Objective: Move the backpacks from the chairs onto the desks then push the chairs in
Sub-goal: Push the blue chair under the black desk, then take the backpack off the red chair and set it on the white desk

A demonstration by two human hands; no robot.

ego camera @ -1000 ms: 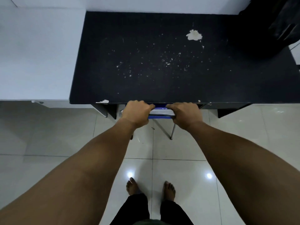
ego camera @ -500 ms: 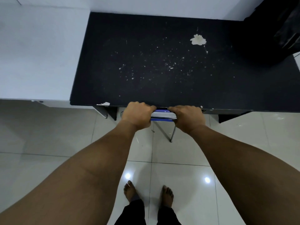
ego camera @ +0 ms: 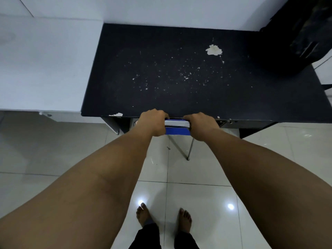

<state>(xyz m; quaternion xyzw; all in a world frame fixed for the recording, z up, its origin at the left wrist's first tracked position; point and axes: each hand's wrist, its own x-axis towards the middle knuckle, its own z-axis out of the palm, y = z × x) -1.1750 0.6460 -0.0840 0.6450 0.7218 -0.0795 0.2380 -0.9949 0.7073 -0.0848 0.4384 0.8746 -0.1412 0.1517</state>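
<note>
Left hand [ego camera: 152,123] and right hand [ego camera: 201,125]: fingers closed around top rail of chair [ego camera: 177,127]. Chair sat tucked under counter [ego camera: 179,72] at front edge, only blue back and one metal leg visible. Backpack [ego camera: 298,35] lay on counter at far right corner. Bare feet stood on tiled floor [ego camera: 53,150].

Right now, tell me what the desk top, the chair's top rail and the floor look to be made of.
Desk top: likely laminated board, matte black; pale chips show at the front edge.
Chair's top rail: probably chromed metal tube, given its bright glint; both hands grip it.
Floor: glossy pale tiles, with grout lines and mirrored lights.
</note>
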